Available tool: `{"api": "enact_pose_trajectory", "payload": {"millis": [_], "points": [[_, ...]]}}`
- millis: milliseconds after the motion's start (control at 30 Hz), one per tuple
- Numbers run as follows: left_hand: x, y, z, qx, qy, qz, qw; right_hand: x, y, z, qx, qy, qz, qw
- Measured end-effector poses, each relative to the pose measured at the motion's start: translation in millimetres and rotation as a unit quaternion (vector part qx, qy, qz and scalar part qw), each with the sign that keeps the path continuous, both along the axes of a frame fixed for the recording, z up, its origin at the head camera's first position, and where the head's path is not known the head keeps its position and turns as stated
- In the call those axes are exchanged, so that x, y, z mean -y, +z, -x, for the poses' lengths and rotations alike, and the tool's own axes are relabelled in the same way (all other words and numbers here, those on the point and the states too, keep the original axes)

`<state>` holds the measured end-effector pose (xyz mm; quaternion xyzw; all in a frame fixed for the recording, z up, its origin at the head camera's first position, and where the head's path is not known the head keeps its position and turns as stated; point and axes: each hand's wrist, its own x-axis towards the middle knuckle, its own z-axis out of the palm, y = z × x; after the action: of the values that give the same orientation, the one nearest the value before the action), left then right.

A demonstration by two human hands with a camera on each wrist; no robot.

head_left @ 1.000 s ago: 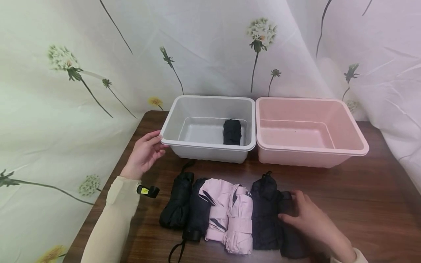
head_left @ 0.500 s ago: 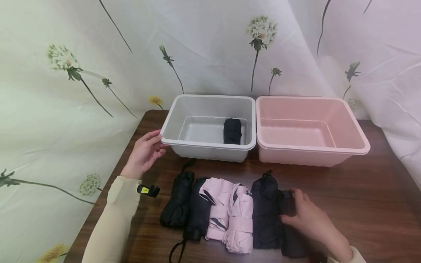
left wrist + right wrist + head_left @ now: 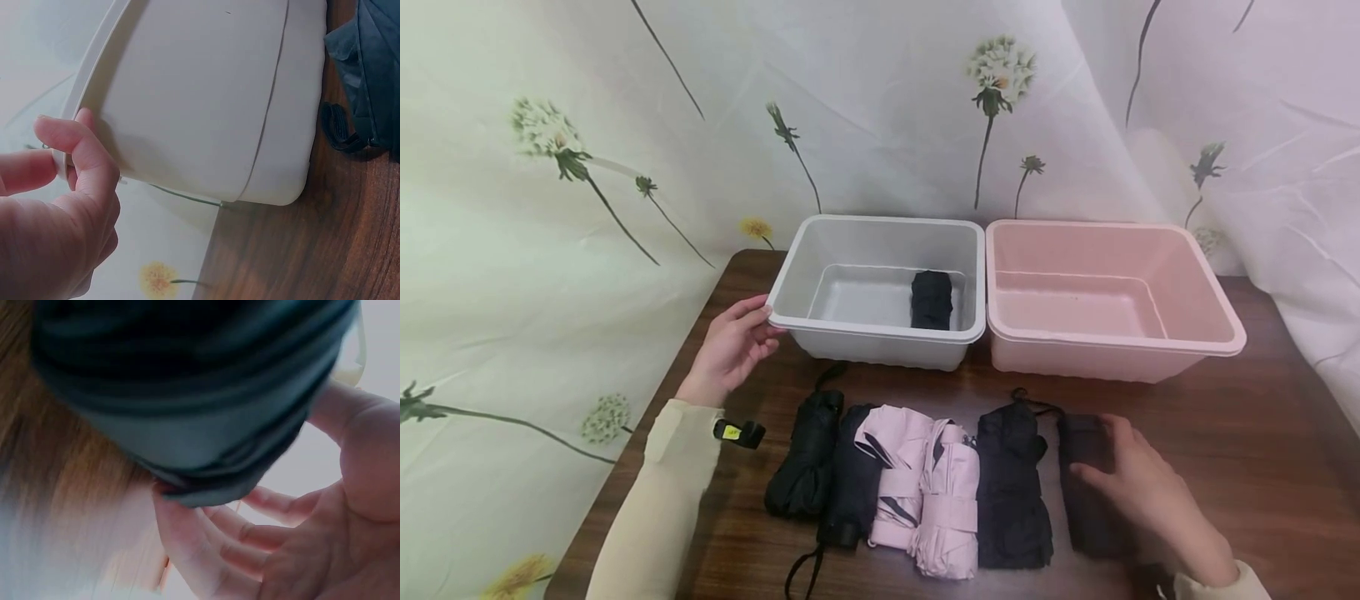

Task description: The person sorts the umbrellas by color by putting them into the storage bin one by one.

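Observation:
My left hand [image 3: 733,350] pinches the front left corner of the grey plastic bin [image 3: 872,335]; the left wrist view shows its thumb and fingers on either side of the rim. One black folded umbrella [image 3: 931,300] lies inside that bin. On the table, my right hand [image 3: 1153,492] holds the rightmost black folded umbrella [image 3: 1086,500] between thumb and fingers, and its dark cloth fills much of the right wrist view. To its left, across a narrow gap, lies another black umbrella [image 3: 1011,500]. Two pale pink folded umbrellas [image 3: 949,508] come beside that one.
Two more dark folded umbrellas [image 3: 805,458] lie at the left end of the row, one with a wrist strap hanging toward the front. A pink bin [image 3: 1112,360] stands against the grey bin's right side. Behind the wooden table [image 3: 1262,450] hangs a flower-printed cloth [image 3: 880,108].
The right hand has shifted right with the rightmost black umbrella, opening a gap to its neighbour, which has tilted slightly. The left hand and both bins have stayed put.

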<state>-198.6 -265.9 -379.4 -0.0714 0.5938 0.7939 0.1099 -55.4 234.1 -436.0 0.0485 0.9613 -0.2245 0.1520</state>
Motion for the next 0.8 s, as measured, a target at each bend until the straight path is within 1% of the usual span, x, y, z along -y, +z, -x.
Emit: {"api": "enact_pose_trajectory", "payload": {"millis": [167,233,300,400,600,700,800], "points": [[0,0.5,0.0,-0.001,-0.002,-0.004,1.0,0,1.7,-1.5,-0.007,0.004,-0.022,1.0],[0,0.3,0.1,-0.001,-0.001,-0.005,1.0,2,2.4,-3.1,0.003,0.007,-0.032,0.999],[1,-0.3,0.3,-0.003,-0.003,-0.009,1.0,4,3.0,-3.9,0.028,0.01,-0.039,0.999],[2,-0.9,0.6,-0.004,-0.002,-0.01,0.9999,9,2.0,-8.5,0.047,0.013,-0.045,0.998],[2,-1.2,-1.0,0.004,0.003,-0.009,0.9999,16,-2.6,-15.6,0.064,0.006,-0.065,0.996],[2,0.2,-1.5,0.009,0.002,-0.01,0.9999,17,-3.3,-14.6,0.07,0.002,-0.062,0.996],[2,2.0,-1.4,0.006,0.0,-0.007,1.0,15,-4.4,-13.6,0.071,-0.003,-0.04,0.997]]}}
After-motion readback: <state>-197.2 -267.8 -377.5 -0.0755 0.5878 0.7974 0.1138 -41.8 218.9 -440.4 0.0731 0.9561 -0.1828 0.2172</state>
